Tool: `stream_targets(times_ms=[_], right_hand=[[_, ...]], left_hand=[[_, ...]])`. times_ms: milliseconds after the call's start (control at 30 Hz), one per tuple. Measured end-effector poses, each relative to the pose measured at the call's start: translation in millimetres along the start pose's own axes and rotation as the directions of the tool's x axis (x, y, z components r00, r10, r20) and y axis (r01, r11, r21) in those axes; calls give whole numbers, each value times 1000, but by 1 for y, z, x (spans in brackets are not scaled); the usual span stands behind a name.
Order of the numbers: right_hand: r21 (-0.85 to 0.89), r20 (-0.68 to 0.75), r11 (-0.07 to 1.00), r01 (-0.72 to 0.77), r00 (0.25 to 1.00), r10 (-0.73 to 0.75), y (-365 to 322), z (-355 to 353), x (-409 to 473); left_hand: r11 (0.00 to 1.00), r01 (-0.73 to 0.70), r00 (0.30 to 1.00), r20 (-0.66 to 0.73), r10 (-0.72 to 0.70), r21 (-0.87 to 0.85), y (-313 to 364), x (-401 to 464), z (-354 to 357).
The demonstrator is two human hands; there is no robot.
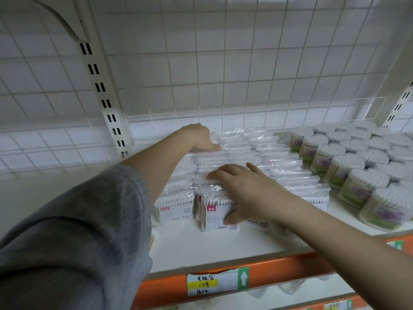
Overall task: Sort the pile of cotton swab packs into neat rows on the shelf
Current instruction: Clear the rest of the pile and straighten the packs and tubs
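Clear plastic packs of cotton swabs (248,151) stand in rows on the white shelf (201,245), running from front to back. My left hand (199,137) reaches to the back of the rows, fingers curled over the top of a rear pack with the thumb pointing right. My right hand (243,189) lies over the front packs of the middle row (214,218), fingers spread on their tops and thumb against the front pack's face. A second row's front pack (174,209) stands just to the left.
Round tubs of cotton swabs (357,175) with green and purple labels fill the shelf's right side. A wire grid back panel (223,74) and slotted upright (105,97) stand behind. The orange shelf edge (268,271) carries a price label (214,284).
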State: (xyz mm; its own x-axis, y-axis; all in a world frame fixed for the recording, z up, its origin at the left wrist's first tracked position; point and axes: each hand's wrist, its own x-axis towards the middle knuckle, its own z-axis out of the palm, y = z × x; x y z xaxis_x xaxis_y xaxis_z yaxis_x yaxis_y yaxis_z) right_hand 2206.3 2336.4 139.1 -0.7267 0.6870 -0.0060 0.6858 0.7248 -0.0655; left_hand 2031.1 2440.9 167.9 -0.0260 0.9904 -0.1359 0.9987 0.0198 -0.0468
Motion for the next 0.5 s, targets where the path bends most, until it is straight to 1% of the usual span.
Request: stream_targets(times_ms=[167, 333, 400, 500], right_hand=[[11, -2, 1000, 0, 1000, 0, 0, -1, -1], [9, -14, 1000, -2, 1000, 3, -2, 0, -3], [-11, -26, 1000, 9, 1000, -9, -3, 1, -4], [-29, -53, 999, 23, 998, -25, -3, 4, -5]], left_hand=[[998, 17, 999, 47, -14, -52, -5, -4, -8], [998, -6, 1000, 25, 8, -58, -6, 1, -2], [993, 1, 998, 59, 6, -120, -6, -1, -1], [980, 14, 1000, 27, -9, -199, -5, -3, -2]])
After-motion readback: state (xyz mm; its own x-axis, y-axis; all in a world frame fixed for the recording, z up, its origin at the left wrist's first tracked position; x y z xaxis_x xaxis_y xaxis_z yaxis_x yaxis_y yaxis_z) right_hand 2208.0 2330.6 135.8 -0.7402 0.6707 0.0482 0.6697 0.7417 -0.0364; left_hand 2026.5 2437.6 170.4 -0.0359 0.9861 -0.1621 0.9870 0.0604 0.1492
